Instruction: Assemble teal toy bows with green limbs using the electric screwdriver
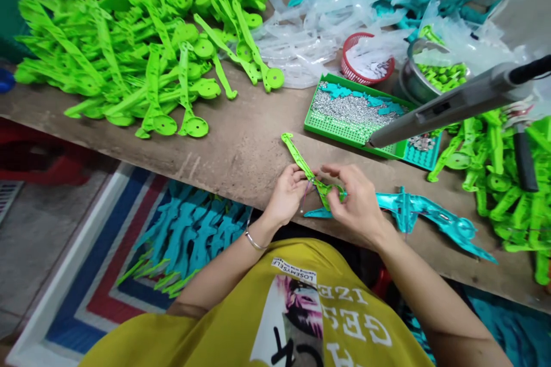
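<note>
Both hands hold one green plastic toy part (301,161), a long flat arm pointing away over the wooden bench (241,137). My left hand (287,194) grips its middle with curled fingers. My right hand (355,200) pinches its near end, fingers closed around it. A thin string or wire hangs between the hands. Just right of my right hand lie teal plastic parts (430,219) on the bench.
A big heap of green parts (142,40) fills the far left. A green tray of small metal pieces (357,112), a red basket (365,60), a metal bowl (419,83), clear plastic bags, a grey tool (451,104) and more green parts (508,183) lie at right. Teal parts (193,235) sit below the bench.
</note>
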A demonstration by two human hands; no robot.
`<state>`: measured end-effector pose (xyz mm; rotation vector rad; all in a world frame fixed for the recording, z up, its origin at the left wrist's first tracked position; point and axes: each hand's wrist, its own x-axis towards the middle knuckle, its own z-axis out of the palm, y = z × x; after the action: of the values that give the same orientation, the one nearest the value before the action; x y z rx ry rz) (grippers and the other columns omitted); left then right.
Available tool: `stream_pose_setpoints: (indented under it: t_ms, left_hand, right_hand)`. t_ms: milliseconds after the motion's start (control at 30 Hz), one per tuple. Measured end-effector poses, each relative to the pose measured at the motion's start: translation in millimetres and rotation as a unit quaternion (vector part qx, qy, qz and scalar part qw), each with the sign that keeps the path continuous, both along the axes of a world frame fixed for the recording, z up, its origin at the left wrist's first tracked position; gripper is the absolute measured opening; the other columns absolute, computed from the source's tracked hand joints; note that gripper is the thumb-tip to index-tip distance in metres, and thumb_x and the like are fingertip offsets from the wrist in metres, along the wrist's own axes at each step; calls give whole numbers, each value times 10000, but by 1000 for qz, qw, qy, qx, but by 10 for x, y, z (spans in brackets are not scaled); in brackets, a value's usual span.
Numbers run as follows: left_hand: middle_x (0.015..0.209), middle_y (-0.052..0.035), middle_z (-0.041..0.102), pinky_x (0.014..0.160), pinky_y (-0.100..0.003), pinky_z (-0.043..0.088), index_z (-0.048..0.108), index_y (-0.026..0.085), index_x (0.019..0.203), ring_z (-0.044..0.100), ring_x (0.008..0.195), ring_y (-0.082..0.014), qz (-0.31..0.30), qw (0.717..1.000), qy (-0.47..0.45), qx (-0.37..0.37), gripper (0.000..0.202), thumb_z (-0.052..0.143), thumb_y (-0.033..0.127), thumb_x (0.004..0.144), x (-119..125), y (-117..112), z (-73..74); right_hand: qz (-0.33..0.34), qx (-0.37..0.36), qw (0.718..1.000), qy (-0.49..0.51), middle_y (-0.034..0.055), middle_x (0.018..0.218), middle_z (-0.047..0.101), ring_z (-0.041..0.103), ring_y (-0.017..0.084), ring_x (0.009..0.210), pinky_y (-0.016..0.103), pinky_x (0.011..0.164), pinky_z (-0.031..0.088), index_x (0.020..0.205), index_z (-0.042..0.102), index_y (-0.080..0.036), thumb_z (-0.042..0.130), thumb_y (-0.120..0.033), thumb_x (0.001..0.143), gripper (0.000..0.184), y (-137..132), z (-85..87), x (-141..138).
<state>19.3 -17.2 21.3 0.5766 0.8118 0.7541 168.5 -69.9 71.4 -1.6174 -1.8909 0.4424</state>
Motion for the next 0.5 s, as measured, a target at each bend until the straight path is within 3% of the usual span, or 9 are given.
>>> stream_pose_setpoints:
  t_ms: [133, 233, 367, 500]
  left_hand:
    - [990, -28, 732, 773, -216, 518, 564, 173, 1135, 686, 857, -125, 1, 998, -49, -49, 465, 711, 83, 702, -71, 48, 78]
    - [996, -33, 745, 733, -237, 525, 512, 200, 1303, 688, 844, -152, 16, 992, -80, -96, 613, 638, 122, 708, -135, 97, 124]
    - [1076, -32, 735, 652, -266, 534, 443, 285, 1420, 683, 771, -165, -13, 989, -97, -114, 572, 587, 314, 867, -158, 162, 159]
    - [1141, -56, 717, 667, -277, 540, 534, 256, 1310, 680, 772, -161, -20, 990, -89, -110, 461, 519, 548, 954, -127, 203, 163]
  right_hand:
    - [117, 17, 988, -99, 105, 947, 603, 527, 245, 877, 389, 759, 482, 1208, 613, -158, 487, -62, 888, 358, 116, 108, -72]
    - [151, 16, 979, -135, 96, 916, 573, 509, 226, 847, 360, 741, 463, 1139, 635, -161, 454, -148, 988, 235, 159, 64, -153]
    - [160, 10, 982, -99, 97, 931, 582, 535, 202, 845, 325, 734, 475, 934, 620, -172, 444, -205, 1019, 198, 238, 10, -114]
    - [188, 14, 979, -78, 131, 1056, 633, 563, 222, 957, 365, 831, 483, 1014, 592, -155, 415, -111, 978, 185, 277, 45, -102]
